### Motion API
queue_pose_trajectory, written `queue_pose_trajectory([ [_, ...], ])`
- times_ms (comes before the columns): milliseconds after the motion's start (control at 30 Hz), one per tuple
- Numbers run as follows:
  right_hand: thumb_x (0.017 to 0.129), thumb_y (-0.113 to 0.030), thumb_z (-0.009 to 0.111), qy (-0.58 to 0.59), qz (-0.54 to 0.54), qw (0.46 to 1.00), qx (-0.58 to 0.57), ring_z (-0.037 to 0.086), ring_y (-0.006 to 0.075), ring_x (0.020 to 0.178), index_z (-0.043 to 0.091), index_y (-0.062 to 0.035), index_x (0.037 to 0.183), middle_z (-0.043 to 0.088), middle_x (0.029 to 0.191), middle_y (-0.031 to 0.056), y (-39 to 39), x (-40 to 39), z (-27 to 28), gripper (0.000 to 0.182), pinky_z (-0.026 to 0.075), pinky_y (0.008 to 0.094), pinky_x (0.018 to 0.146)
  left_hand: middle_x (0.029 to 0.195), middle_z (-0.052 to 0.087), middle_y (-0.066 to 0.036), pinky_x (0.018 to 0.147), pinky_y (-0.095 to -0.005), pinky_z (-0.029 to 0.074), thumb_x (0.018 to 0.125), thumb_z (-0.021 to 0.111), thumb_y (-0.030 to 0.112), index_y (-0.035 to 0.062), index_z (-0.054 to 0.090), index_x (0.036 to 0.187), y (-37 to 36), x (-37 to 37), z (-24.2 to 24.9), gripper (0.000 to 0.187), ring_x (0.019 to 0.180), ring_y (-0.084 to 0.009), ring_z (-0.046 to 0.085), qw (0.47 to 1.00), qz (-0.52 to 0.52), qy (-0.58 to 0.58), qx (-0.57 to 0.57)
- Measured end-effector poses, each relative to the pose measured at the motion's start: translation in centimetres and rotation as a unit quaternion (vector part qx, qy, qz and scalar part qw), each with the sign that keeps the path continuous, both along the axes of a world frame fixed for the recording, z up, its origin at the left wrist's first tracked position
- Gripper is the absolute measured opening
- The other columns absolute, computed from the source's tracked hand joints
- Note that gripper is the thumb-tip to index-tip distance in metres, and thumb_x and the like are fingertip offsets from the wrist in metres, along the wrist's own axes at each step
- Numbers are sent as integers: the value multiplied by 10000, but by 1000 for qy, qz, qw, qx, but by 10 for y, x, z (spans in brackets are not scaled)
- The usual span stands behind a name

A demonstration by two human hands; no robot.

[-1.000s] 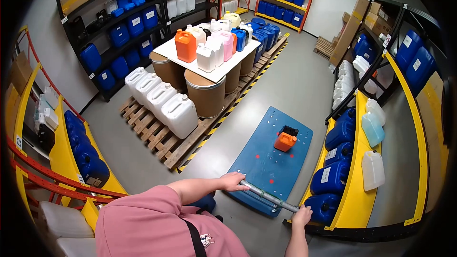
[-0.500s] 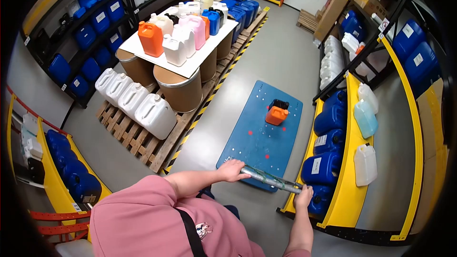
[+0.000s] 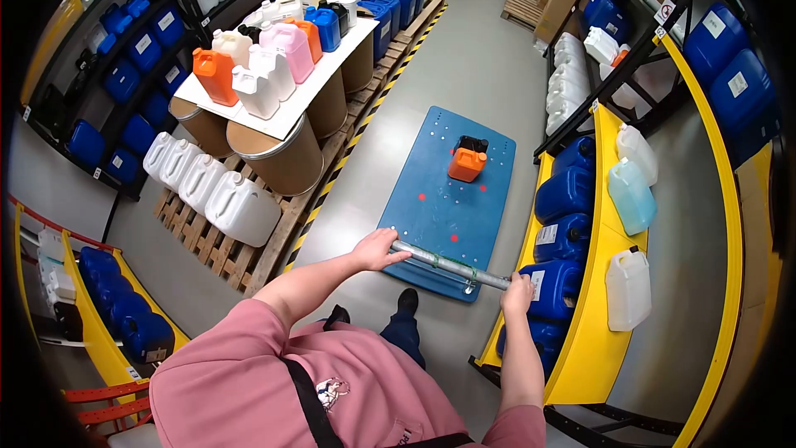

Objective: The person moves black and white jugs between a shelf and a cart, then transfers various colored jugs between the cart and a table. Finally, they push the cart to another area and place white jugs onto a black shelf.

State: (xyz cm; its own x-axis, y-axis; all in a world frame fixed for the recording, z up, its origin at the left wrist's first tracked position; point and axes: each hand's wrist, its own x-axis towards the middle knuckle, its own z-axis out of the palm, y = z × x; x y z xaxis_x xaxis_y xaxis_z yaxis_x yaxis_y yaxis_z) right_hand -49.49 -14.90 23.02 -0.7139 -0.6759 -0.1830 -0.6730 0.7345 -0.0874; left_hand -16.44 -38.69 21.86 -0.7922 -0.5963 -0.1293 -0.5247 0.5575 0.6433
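A grey metal push bar with green strands wound on it crosses in front of me. My left hand is closed around its left end, and my right hand grips the right end. Beyond the bar lies the blue platform of a flatbed cart, marked with red dots and pale specks. Toward its far right part stand an orange jerrycan and, just behind it, a black jerrycan, which the orange one partly hides.
To the left, a wooden pallet carries white jerrycans and drums under a white board holding several coloured jerrycans. A yellow-edged rack with blue jerrycans runs close on my right. Black-and-yellow floor tape borders the pallet.
The cart has shifted up and slightly left in view, with both hands still on its bar. The orange and black jerrycans moved along with it. My feet now show below.
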Motion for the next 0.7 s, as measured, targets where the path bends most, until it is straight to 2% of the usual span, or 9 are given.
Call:
queue_pose_trajectory([
  [167,796,-57,739,-6,9,999,30,588,357,1176,709,-97,1045,646,1147,128,-48,-53,7,255,497,576,984,1109,620,-209,966,-453,464,913,609,626,8,579,1087,-38,-55,6,642,1130,-386,566,999,17,-39,18],
  [300,796,-97,743,3,24,999,42,639,350,1108,728,-95,1027,716,1072,143,-89,-94,16,231,545,524,919,1247,592,-204,1052,-439,431,925,622,568,15,562,1239,-56,-95,2,638,1241,-378,523,997,73,-13,28],
  [433,754,-225,807,10,63,996,68,679,361,1041,713,-91,1021,725,1040,167,-129,-130,2,313,571,488,882,1391,519,-209,1130,-448,385,948,613,513,11,502,1354,-72,-119,14,655,1354,-382,453,990,138,13,31],
  [500,774,-261,790,18,72,997,32,676,377,1032,703,-79,1016,722,1030,184,-146,-123,15,315,569,498,868,1473,459,-203,1164,-451,359,953,603,511,31,448,1421,-84,-120,-7,687,1414,-382,394,991,127,12,-41],
  [600,789,-263,770,21,87,995,34,676,399,1010,703,-67,1005,720,1026,199,-159,-132,10,299,565,508,853,1587,340,-195,1197,-448,322,962,568,543,83,377,1505,-101,-128,7,736,1469,-379,331,988,145,-45,21],
  [700,799,-243,761,20,111,994,4,689,418,954,708,-46,996,720,1000,220,-169,-143,-3,283,559,509,839,1608,308,-196,1200,-444,319,964,559,549,103,339,1541,-110,-119,9,762,1475,-384,323,985,151,-18,86],
])
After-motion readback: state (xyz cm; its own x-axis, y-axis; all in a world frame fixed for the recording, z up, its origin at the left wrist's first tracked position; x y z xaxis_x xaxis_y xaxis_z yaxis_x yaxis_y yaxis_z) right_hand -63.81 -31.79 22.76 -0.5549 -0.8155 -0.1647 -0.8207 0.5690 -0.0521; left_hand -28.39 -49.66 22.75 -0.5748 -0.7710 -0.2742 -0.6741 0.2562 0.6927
